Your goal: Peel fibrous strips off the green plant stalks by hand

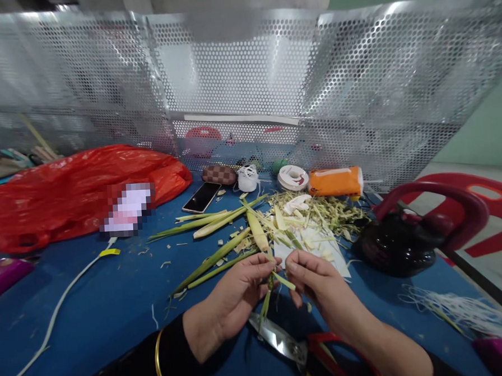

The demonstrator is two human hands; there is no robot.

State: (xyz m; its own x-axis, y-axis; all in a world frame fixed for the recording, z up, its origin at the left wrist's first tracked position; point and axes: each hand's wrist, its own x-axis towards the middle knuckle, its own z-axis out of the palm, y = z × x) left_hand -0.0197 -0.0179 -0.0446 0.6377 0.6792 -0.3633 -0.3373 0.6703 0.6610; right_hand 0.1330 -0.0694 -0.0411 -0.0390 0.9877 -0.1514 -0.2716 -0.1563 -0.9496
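Observation:
My left hand (239,281) is closed, thumb and fingers pinching a small piece of knotted or plaited green leaf strips (270,285) whose ends hang down. One pale strip sticks out to the right toward my right hand (318,280). That hand is pinched shut close by; whatever lies between its fingertips is too small to make out. Below both hands lie scissors (279,339) with red handles, blades pointing up and left. Just beyond my fingers are pale green leaf shoots (256,227) and a white paper sheet (341,256) under plant scraps.
A dark kettle (399,245) stands at right, near tangled white string (472,311). Behind are a phone (201,198), a checked case (219,174), a white spool (293,178) and an orange packet (335,182). Left are a red plastic bag (87,191) and a cabled, lit phone (128,208).

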